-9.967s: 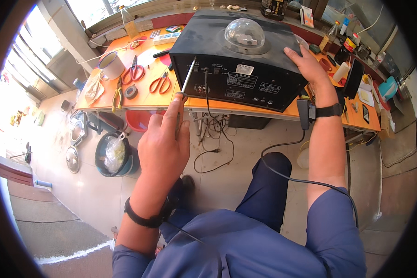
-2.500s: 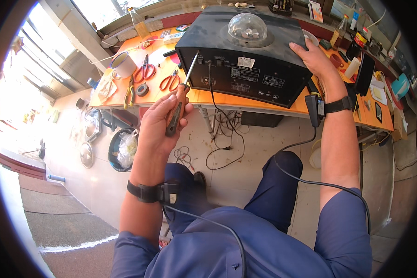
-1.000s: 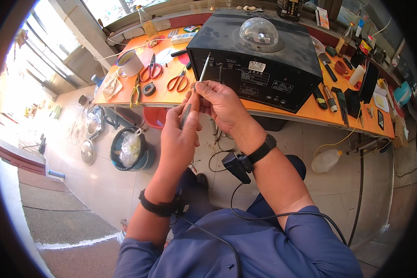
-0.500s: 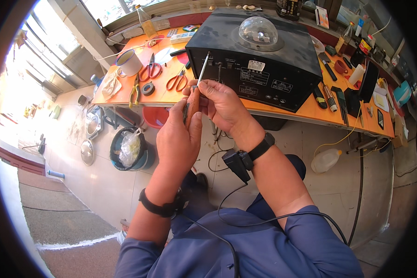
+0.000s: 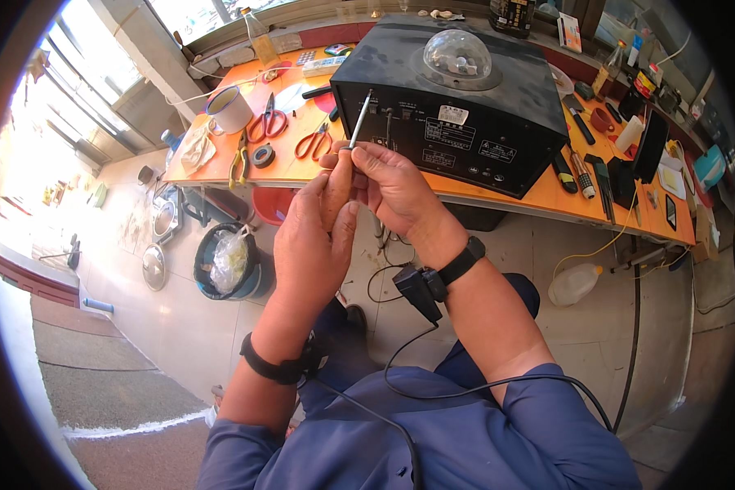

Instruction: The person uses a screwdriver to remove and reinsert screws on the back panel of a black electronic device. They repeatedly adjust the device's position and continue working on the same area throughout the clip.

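A screwdriver [image 5: 358,124] slants up and away from me, its thin metal shaft against the dark back panel of a black box-shaped device [image 5: 523,151]. Its tip lies over the panel's upper left corner; whether it sits in a screw I cannot tell. My left hand [image 5: 310,241] is closed around the brownish-orange handle. At the base of the shaft, my right hand [image 5: 396,189] pinches the tool with thumb and fingers, the rest curled. On top of the device sits a clear dome [image 5: 457,57]. A short dark cable hangs from the panel beside the shaft.
On the orange table [image 5: 282,170] left of the device lie pliers [image 5: 241,159], black tape [image 5: 263,155], two red-handled scissors [image 5: 312,145] and a mug [image 5: 229,110]. Several tools lie at the right, near a utility knife [image 5: 563,173]. A bin [image 5: 257,273] stands below. Cables run from my wristbands.
My left hand has turned slightly around the handle, and the handle has rotated with it. My right hand stays at the shaft's base. The device is in the same place.
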`<move>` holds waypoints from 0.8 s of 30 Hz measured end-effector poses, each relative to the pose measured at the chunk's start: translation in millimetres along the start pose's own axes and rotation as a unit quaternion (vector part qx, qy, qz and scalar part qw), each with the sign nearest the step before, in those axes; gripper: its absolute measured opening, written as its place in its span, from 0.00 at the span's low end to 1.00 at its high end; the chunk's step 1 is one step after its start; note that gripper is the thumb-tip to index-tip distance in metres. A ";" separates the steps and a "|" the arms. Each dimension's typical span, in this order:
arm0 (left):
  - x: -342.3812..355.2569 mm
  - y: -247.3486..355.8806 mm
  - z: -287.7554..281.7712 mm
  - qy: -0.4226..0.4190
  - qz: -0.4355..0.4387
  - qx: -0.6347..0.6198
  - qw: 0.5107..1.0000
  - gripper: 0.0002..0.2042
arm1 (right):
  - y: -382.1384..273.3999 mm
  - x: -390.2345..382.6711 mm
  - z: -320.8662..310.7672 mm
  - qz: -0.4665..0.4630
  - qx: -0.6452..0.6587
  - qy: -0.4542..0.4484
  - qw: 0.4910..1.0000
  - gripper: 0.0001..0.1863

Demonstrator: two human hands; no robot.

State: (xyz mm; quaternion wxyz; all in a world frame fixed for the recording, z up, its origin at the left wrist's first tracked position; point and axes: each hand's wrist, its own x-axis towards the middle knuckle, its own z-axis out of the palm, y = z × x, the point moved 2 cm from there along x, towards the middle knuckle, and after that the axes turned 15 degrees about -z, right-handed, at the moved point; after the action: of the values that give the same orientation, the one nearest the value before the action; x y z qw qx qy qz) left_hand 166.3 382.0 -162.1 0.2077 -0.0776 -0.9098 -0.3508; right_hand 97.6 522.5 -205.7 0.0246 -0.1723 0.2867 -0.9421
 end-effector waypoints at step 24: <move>6.9 -11.2 4.6 -0.189 -0.316 -0.415 0.832 0.17 | -234.4 38.0 -76.7 -0.025 -0.943 -0.003 0.333 0.37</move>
State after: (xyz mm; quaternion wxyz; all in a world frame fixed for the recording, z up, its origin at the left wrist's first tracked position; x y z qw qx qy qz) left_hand 155.3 376.7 -168.9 -0.1419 0.0705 -0.6748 -0.7208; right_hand 48.2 753.2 -124.8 -0.1772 -0.0909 0.9790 -0.0438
